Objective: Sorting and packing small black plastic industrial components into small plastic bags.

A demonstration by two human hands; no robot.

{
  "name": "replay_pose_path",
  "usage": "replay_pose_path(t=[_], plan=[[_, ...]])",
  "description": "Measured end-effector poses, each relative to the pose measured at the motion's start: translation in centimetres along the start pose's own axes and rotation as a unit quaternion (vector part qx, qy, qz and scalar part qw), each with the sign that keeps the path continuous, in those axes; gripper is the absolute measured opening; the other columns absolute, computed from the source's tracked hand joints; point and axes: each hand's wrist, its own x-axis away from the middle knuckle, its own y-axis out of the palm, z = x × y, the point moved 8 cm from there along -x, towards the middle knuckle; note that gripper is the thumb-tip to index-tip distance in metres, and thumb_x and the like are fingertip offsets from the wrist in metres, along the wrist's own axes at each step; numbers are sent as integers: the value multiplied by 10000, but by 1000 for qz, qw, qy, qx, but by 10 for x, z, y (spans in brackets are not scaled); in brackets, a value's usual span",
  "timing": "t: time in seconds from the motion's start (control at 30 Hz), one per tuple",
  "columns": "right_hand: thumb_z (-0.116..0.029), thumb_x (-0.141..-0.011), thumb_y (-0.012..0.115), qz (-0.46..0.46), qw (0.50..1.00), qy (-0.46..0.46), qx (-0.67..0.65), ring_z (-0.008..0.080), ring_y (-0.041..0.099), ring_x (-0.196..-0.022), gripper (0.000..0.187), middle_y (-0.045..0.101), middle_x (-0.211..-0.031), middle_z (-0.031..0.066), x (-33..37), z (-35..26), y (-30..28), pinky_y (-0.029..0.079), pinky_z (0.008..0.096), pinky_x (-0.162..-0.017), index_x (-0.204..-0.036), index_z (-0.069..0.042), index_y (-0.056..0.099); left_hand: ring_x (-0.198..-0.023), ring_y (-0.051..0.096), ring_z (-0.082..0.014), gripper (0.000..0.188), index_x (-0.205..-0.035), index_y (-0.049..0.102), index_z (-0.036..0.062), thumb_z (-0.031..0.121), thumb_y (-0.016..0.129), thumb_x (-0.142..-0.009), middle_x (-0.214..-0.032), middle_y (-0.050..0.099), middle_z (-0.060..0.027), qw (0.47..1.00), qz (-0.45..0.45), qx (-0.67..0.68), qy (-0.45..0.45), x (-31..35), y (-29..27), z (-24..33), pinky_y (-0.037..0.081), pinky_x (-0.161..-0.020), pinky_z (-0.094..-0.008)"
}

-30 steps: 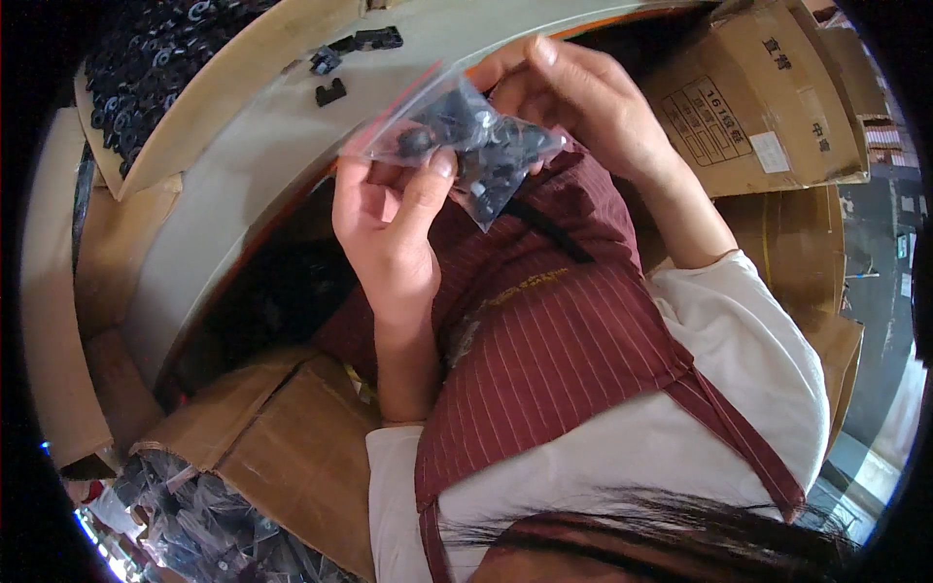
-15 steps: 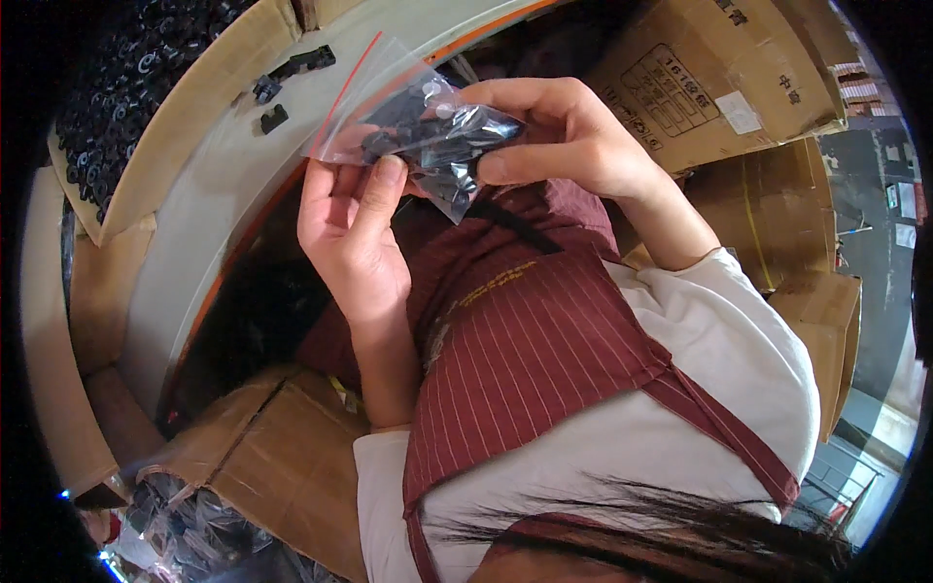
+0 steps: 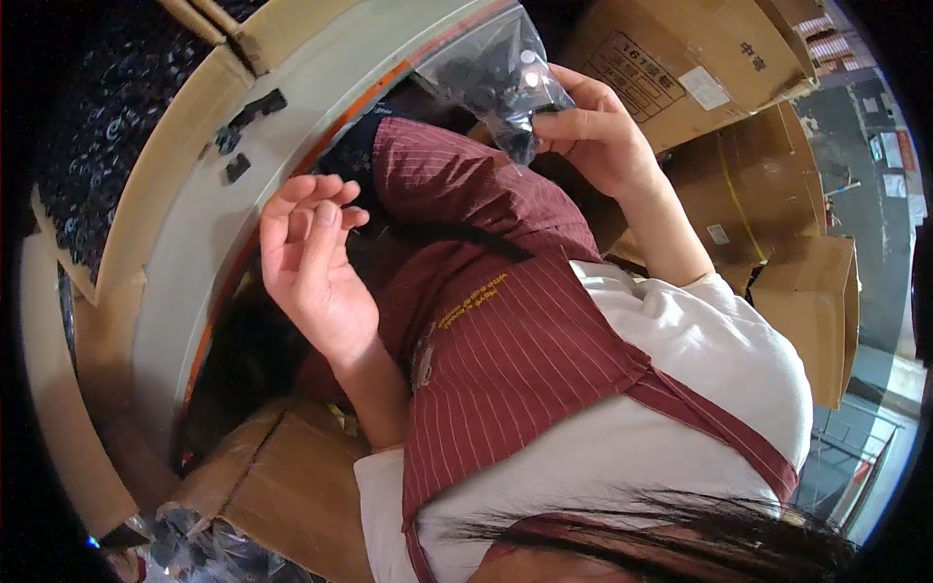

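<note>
A clear zip bag (image 3: 476,83) with small black parts in it hangs from my right hand (image 3: 604,131). Thumb and fingers pinch the bag's right end, and its red-striped zip edge lies toward the upper left. My left hand (image 3: 321,257) is empty, palm up and fingers loosely curled apart, below and to the left of the bag. Just beyond its fingertips, several loose black plastic parts (image 3: 238,131) lie on the pale tabletop (image 3: 194,214).
A large open carton (image 3: 170,141) heaped with small black parts (image 3: 107,126) stands at the left. Below it, another carton (image 3: 292,476) sits beside dark plastic bags (image 3: 209,544). Stacked cardboard boxes (image 3: 671,73) rise at the right. An orange strip (image 3: 374,92) runs along the table edge.
My left hand has let go of the bag and dropped down and to the left. My right hand has carried the bag up and to the right.
</note>
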Motion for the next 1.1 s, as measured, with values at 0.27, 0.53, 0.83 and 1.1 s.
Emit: replay_pose_path(t=[0.27, 0.53, 0.83, 1.1], plan=[[32, -775, 700, -11, 999, -10, 48, 157, 670, -1010, 500, 701, -1111, 79, 3, 3, 25, 515, 319, -960, -1266, 3, 606, -1030, 635, -213, 322, -1249, 563, -36, 86, 613, -955, -1152, 631, -128, 993, -68, -78, -61, 6, 33, -17, 519, -839, -306], [48, -844, 689, -45, 998, 22, -36, 177, 676, -1035, 428, 704, -1113, 94, 2, 18, 40, 545, 312, -923, -1264, 12, 613, -981, 643, -163, 310, -1237, 587, -41, 69, 631, -950, -1065, 676, -108, 992, -91, -76, -52, 8, 44, -8, 497, -842, -279], [-277, -971, 650, 44, 999, 7, -11, 213, 713, -709, 347, 708, -856, 131, -5, 28, 7, 577, 308, -701, -1110, 41, 647, -978, 637, -194, 282, -1230, 602, -52, 88, 543, -993, -1072, 665, -117, 993, -41, -111, -15, 2, 11, 4, 496, -860, -313], [-235, -927, 608, 163, 984, -48, -53, 162, 609, -635, 239, 642, -725, 78, 1, 37, -103, 476, 289, -597, -974, -12, 680, -1016, 620, -209, 312, -1284, 550, -62, 24, 542, -985, -1108, 643, -126, 996, 50, -63, 48, -6, -36, 21, 494, -875, -324]])
